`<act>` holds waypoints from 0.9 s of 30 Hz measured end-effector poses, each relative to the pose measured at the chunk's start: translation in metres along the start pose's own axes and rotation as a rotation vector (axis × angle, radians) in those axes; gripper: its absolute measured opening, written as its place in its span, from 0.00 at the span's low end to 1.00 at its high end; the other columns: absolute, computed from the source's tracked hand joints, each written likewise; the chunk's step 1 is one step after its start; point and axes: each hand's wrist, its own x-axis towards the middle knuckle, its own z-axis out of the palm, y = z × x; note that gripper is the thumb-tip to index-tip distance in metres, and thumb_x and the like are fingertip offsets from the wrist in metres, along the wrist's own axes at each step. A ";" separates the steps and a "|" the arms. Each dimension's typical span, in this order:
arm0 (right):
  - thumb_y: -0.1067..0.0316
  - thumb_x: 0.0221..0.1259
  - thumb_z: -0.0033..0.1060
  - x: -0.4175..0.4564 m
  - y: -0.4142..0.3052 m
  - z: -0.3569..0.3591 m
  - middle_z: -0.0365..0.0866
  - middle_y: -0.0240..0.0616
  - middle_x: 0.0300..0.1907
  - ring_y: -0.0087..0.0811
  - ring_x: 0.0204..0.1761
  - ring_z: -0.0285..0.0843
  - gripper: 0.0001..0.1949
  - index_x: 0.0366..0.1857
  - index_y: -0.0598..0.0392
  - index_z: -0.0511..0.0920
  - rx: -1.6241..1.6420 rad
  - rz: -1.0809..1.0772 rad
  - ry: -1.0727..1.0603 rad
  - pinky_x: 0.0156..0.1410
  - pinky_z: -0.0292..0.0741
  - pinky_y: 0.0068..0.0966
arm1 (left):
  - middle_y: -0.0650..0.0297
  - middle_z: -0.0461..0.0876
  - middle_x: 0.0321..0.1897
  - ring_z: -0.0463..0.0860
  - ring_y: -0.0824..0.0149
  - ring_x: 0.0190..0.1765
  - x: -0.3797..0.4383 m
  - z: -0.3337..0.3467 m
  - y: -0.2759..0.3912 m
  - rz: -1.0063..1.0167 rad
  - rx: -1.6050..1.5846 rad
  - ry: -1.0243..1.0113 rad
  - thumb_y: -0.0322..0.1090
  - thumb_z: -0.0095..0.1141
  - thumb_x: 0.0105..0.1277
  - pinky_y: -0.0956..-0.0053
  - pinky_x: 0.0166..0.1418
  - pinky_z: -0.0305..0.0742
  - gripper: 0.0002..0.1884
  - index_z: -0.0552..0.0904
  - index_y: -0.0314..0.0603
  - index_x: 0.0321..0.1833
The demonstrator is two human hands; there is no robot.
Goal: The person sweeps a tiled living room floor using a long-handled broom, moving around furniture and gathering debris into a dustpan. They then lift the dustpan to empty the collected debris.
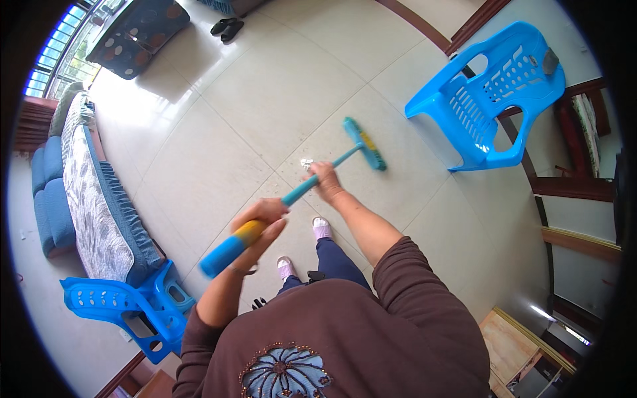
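Note:
Both my hands are on the pole of a broom [300, 190] with a teal shaft and a yellow and blue grip end. My left hand [261, 219] is wrapped round the upper part, near the yellow band. Farther down the shaft, my right hand [326, 183] grips it. The broom's teal and yellow head [365, 144] is over the tiled floor, ahead and to the right. Crumpled white scraps [306, 163] lie just beyond my right hand, with small dark debris [278, 184] scattered around on the tiles.
A blue plastic chair [490, 99] stands at the right, with another blue plastic chair [119, 303] at the lower left. Along the left side is a sofa with blue cushions [54, 214]. Black shoes [227, 30] and a cloth-covered table [134, 42] are at the far left.

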 end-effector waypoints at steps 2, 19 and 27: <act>0.69 0.46 0.61 0.006 -0.043 0.007 0.73 0.42 0.22 0.48 0.30 0.73 0.09 0.19 0.51 0.69 0.130 -0.069 0.023 0.39 0.69 0.40 | 0.61 0.77 0.26 0.78 0.63 0.37 0.002 -0.022 0.022 0.106 -0.018 -0.082 0.24 0.59 0.57 0.63 0.51 0.72 0.06 0.74 0.40 0.27; 0.62 0.44 0.71 0.112 -0.019 -0.014 0.75 0.41 0.28 0.45 0.39 0.72 0.13 0.21 0.50 0.72 0.000 -0.046 -0.130 0.48 0.70 0.37 | 0.63 0.75 0.26 0.78 0.62 0.36 0.061 -0.007 -0.051 0.233 0.280 0.008 0.19 0.65 0.50 0.67 0.47 0.74 0.13 0.72 0.41 0.26; 0.70 0.43 0.59 0.070 -0.113 -0.005 0.74 0.40 0.23 0.44 0.33 0.74 0.06 0.16 0.51 0.72 0.281 -0.411 -0.484 0.43 0.72 0.36 | 0.63 0.71 0.20 0.75 0.61 0.30 0.000 -0.022 0.046 0.233 0.286 -0.002 0.23 0.67 0.48 0.70 0.39 0.71 0.16 0.69 0.44 0.21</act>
